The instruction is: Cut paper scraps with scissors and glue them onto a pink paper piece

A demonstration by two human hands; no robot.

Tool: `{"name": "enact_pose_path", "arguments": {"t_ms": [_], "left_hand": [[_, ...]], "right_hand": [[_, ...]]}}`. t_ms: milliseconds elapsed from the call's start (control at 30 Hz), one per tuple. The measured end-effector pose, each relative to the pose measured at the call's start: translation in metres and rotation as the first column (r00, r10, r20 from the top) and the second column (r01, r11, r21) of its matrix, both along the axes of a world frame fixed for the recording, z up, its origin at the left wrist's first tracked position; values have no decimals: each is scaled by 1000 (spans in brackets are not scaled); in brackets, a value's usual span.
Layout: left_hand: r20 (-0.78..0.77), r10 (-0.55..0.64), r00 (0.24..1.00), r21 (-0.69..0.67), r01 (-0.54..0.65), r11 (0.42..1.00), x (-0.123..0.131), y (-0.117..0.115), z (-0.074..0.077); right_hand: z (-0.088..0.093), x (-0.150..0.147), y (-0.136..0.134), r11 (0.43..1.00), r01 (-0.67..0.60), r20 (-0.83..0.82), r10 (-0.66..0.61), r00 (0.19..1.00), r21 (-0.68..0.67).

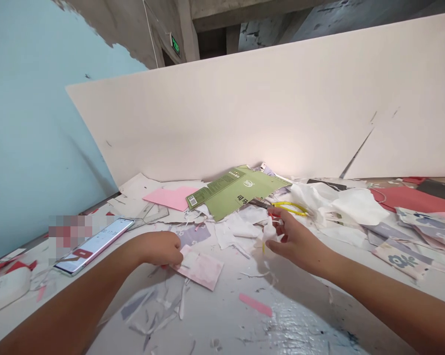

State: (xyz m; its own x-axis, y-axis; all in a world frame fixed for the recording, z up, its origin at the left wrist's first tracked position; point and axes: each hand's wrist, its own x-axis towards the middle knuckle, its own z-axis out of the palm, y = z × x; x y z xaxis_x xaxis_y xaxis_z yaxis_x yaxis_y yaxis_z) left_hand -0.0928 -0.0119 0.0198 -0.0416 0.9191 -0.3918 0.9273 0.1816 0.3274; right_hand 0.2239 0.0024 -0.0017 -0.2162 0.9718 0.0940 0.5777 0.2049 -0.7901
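Note:
My left hand [162, 250] is closed at the left edge of a small pink-and-white paper piece [203, 270] low over the table. The fingertips are partly hidden behind the hand. To the right, my right hand [289, 240] pinches a small white squeeze bottle [269, 232] between thumb and fingers. The bottle has a narrow tip, and a bit of yellow shows below it. Just behind this hand lie yellow-handled scissors [289, 208], their blades resting over paper scraps. A green printed cardboard sheet [237, 191] lies farther back, next to a pink paper sheet [171, 198].
A phone [94, 246] with a lit screen lies at left. Crumpled white paper [341, 204], red sheets [418, 198] and flower-patterned pieces [402, 259] are on the right. A pink strip [255, 304] and thin scraps litter the front. A white board [259, 113] stands behind the table.

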Motion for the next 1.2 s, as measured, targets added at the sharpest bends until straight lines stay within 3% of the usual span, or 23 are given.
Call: {"name": "enact_pose_path", "arguments": {"t_ms": [100,267,300,400,467,567,767,967,1200], "left_hand": [[-96,11,995,115,0,993,-1,-4,6],[-117,-37,992,270,68,961,22,-13,6],[-99,-83,992,295,109,949,29,-14,2],[-42,-406,913,465,378,801,46,-15,-14],[-38,-531,847,422,495,760,52,-15,-27],[-48,-577,815,320,560,764,53,-12,-38],[-146,-570,809,351,581,734,57,-12,-34],[-180,-558,810,410,577,706,56,-14,-36],[-180,-540,822,462,556,691,52,-12,-41]], "right_hand": [[11,8,3,992,-89,91,97,991,-89],[19,14,6,969,-194,71,206,976,-152],[19,14,6,968,-193,90,209,974,-158],[18,14,7,973,-194,105,207,973,-124],[18,14,6,972,-213,32,217,976,-100],[20,16,7,976,-201,-122,191,974,-79],[16,21,19,999,34,-227,-42,973,-39],[10,29,34,994,97,59,-100,993,49],[8,50,49,995,78,392,-99,915,70]]}}
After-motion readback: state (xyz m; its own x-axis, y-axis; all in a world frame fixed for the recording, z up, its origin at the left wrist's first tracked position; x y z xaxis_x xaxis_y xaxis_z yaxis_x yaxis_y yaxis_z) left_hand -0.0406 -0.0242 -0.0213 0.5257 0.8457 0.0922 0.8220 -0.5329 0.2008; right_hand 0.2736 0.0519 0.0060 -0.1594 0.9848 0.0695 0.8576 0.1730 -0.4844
